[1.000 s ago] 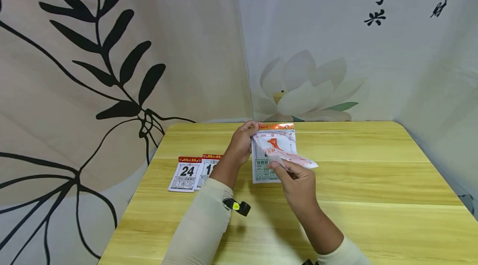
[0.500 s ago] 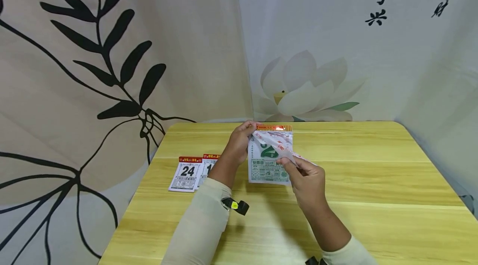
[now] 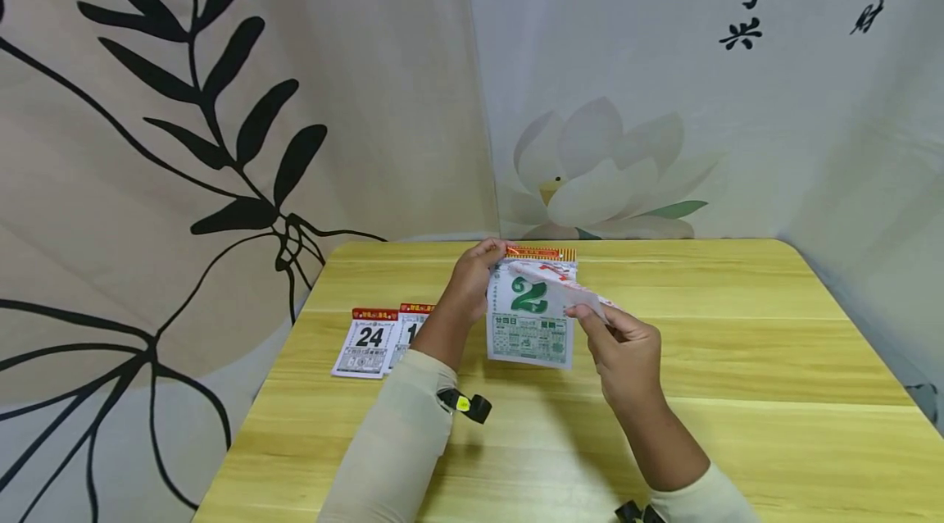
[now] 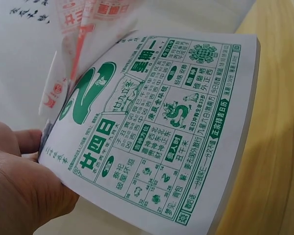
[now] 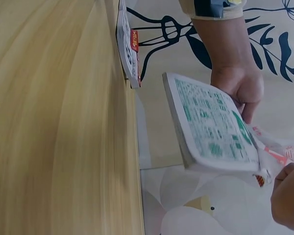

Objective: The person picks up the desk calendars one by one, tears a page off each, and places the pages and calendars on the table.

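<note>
A tear-off calendar (image 3: 529,338) with a red and gold header is held up over the table in the head view. Its front leaf, printed in green, bears a large 2. My left hand (image 3: 474,279) grips the upper left edge, the thumb lying in front in the left wrist view, where the thick block of leaves (image 4: 147,132) tilts. Between thumb and fingers, my right hand (image 3: 625,352) pinches the loose end of a red-printed leaf (image 3: 564,285), drawn up and to the right across the top of the pad. The right wrist view shows the pad's thickness (image 5: 174,122).
Two smaller calendars with red headers lie on the table at left; one calendar (image 3: 366,343) shows 24, the other (image 3: 408,330) is partly behind my left arm. Beyond the far edge of the wooden table (image 3: 737,359) hangs a printed cloth (image 3: 398,97).
My right hand has moved right, peeling the red-printed leaf off the front and uncovering the green 2. The calendar has shifted slightly left; my left hand keeps its grip.
</note>
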A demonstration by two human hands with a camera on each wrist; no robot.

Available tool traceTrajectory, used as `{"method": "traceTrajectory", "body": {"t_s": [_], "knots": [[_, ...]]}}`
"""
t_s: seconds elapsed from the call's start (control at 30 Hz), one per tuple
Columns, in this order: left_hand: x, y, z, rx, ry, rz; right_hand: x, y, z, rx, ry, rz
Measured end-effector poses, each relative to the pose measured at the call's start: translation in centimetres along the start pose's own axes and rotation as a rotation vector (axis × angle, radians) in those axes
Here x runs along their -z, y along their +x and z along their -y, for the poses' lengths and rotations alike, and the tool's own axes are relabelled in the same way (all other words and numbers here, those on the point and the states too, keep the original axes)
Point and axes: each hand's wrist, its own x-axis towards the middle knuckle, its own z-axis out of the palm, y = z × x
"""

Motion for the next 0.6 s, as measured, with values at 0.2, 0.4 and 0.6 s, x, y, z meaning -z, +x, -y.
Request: {"method": "traceTrajectory", "body": {"t_s": [0.2,0.4,0.6], "knots": [[-0.1,0.1,0.0,0.008,0.011,-0.014,0.8,0.3,0.0,0.023,0.050,0.021],[-0.4,0.1,0.1,-0.005,-0.010,-0.003,1.6,0.8,-0.1,0.084,0.163,0.084],[-0.8,0.1,0.1,-0.018,-0.049,-0.010,2.3,0.9,-0.2,0.139,0.223,0.152]]}}
